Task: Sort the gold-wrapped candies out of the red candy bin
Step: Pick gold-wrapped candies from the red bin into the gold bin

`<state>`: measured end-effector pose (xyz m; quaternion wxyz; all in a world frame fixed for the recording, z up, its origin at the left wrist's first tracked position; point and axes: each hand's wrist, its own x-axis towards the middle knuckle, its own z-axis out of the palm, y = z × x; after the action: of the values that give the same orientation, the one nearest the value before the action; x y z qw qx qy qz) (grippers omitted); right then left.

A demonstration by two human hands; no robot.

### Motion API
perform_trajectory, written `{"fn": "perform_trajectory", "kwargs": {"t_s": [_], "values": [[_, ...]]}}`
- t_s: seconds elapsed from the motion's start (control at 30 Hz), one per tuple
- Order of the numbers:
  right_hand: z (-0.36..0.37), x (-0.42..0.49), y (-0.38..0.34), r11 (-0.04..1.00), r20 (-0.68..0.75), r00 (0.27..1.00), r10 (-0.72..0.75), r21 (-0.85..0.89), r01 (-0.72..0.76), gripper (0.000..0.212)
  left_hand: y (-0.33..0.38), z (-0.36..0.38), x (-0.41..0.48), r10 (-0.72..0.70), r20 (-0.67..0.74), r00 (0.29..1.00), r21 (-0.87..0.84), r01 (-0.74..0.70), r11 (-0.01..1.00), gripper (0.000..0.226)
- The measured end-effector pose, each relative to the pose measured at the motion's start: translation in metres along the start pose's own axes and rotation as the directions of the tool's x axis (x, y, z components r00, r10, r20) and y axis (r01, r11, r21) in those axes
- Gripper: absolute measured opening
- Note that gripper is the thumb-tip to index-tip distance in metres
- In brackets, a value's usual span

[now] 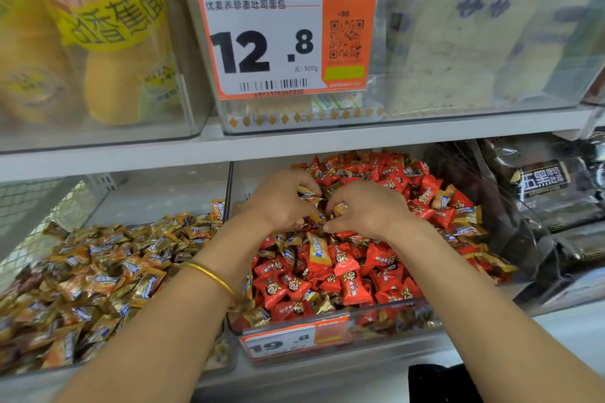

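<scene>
**Both hands in the red bin, gold wrappers between the fingers**

The red candy bin (397, 316), a clear plastic tub, sits lower centre of the frame on the bottom shelf. It is heaped with red candies (352, 285) printed with a white and green figure. Scattered among them lie the gold-wrapped candies (317, 250): shiny amber-gold foil pillows with crimped ends and a blue-and-white label across the middle. Most show near the middle of the heap and along its right edge.

The left hand (281, 203) and right hand (366, 209) meet over the middle of the bin, knuckles up and fingers curled down. The left hand grips several gold pieces, which poke out at its fingertips. The right hand pinches one gold piece between its fingers. A gold bangle (209, 275) circles the left wrist.

In the lower left of the frame, just beside the red bin, a second bin (19, 193) holds only gold pieces. A price tag (288, 340) reading 19.8 hangs on the red bin's front. Upper centre, an orange price card (262, 36) reads 12.8. Dark packets (543, 180) fill the right side.
</scene>
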<state>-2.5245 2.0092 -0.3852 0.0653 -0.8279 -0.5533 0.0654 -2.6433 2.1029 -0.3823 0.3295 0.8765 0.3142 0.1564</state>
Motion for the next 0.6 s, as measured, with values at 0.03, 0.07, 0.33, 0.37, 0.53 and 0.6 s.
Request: {"fn": "perform_trajectory", "kwargs": {"t_s": [0.03,0.07,0.33,0.37,0.53,0.6], "values": [[0.001,0.000,-0.002,1.000,-0.001,1.000,0.006,-0.029,-0.006,0.036,0.001,-0.002,-0.002,0.004,-0.014,1.000,-0.013,-0.004,1.000,0.023],[0.001,0.001,-0.004,0.999,-0.008,1.000,0.012,-0.045,-0.012,0.031,0.003,-0.003,-0.004,0.012,-0.033,0.999,-0.022,-0.013,1.000,0.022],[-0.013,-0.009,0.005,0.600,-0.215,0.964,0.158,0.796,0.080,0.007,0.009,-0.032,-0.047,0.052,-0.159,0.986,-0.201,-0.084,0.976,0.023],[-0.015,-0.015,0.002,0.492,-0.153,0.973,0.171,0.869,0.050,0.009,0.008,-0.036,-0.056,0.028,-0.159,0.987,-0.279,-0.072,0.958,0.023],[-0.015,-0.042,-0.036,0.258,0.039,0.999,-0.030,0.966,-0.030,0.017,-0.012,-0.058,-0.100,-0.074,-0.100,0.992,-0.648,-0.009,0.761,0.027],[-0.017,-0.050,-0.062,0.274,0.016,0.995,-0.095,0.962,0.011,0.014,-0.030,-0.071,-0.116,-0.131,-0.113,0.985,-0.699,0.014,0.715,0.026]]}}
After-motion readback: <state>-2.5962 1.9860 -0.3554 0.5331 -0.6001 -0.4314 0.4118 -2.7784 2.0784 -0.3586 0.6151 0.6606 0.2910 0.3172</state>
